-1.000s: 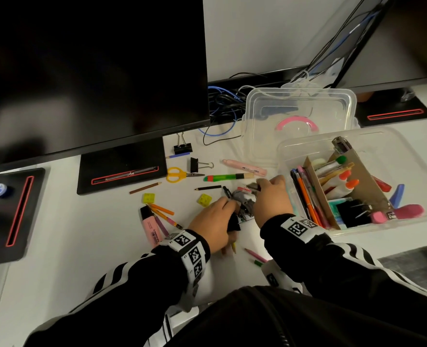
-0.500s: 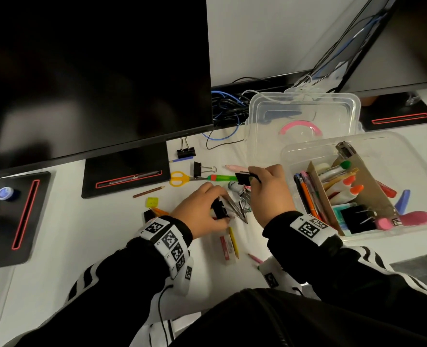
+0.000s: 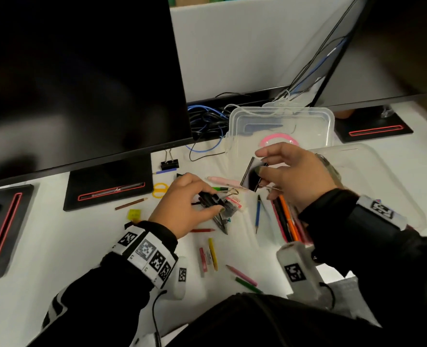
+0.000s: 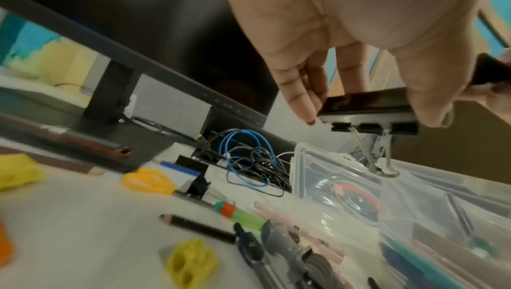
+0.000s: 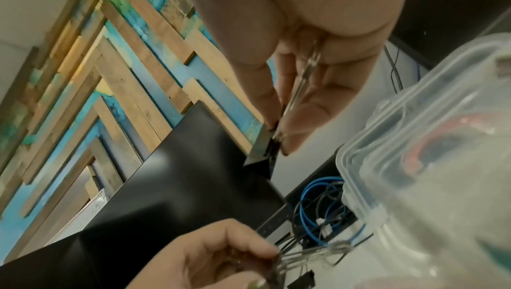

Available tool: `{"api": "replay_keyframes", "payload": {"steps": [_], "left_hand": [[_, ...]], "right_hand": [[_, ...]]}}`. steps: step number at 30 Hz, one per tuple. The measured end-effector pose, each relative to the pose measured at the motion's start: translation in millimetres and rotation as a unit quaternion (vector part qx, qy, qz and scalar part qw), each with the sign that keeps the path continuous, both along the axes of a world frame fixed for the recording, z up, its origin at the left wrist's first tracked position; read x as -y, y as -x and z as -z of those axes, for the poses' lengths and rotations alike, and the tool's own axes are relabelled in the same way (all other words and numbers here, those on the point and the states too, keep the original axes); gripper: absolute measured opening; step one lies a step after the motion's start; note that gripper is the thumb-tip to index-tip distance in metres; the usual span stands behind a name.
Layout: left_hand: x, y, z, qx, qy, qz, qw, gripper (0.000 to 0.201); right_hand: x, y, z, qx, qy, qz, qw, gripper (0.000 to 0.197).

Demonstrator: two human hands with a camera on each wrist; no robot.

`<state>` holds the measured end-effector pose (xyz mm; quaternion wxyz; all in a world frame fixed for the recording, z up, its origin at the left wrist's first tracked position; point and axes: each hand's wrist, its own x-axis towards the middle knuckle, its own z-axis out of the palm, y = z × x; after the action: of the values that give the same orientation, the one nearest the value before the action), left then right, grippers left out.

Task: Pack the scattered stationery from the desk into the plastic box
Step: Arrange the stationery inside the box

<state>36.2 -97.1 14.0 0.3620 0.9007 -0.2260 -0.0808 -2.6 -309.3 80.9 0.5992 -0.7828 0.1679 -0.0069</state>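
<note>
My right hand (image 3: 260, 169) holds a large black binder clip (image 3: 253, 177) by its wire handles, in the air just left of the clear plastic box (image 3: 393, 176). In the right wrist view the same clip (image 5: 265, 147) hangs from my fingers. My left hand (image 3: 207, 200) pinches a smaller black binder clip (image 3: 211, 198) low over a pile of grey stationery (image 3: 226, 214). The left wrist view shows that clip (image 4: 367, 108) between thumb and fingers, its wire handles (image 4: 378, 151) hanging down. My right arm hides most of the box; coloured pens (image 3: 287, 221) show inside it.
The box's lid (image 3: 282, 121) with a pink handle stands behind the hands. Yellow scissors (image 3: 160, 190), a small binder clip (image 3: 169, 164), a yellow sharpener (image 3: 134, 214), a pink highlighter (image 3: 222, 181) and several pencils (image 3: 213, 254) lie scattered. Monitors and cables (image 3: 207, 118) crowd the back.
Both hands have lifted off the pile, each with a binder clip. The right hand has risen and moved right, close to the box. The left hand stays over the pile.
</note>
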Motion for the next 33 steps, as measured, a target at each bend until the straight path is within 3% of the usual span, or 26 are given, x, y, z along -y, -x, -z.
{"api": "replay_keyframes", "payload": {"steps": [9, 16, 21, 33], "left_hand": [[66, 19, -27, 0.03, 0.044, -0.011, 0.999, 0.032], [106, 36, -35, 0.021, 0.061, -0.013, 0.998, 0.054], [131, 47, -37, 0.008, 0.005, 0.013, 1.0, 0.061], [194, 53, -52, -0.064, -0.223, 0.136, 0.963, 0.057]], "right_hand": [[101, 6, -37, -0.072, 0.19, -0.102, 0.974, 0.015], [137, 9, -17, -0.17, 0.268, -0.196, 0.928, 0.036], [155, 4, -8, -0.176, 0.301, -0.249, 0.904, 0.042], [176, 4, -1, -0.164, 0.227, -0.287, 0.916, 0.036]]}}
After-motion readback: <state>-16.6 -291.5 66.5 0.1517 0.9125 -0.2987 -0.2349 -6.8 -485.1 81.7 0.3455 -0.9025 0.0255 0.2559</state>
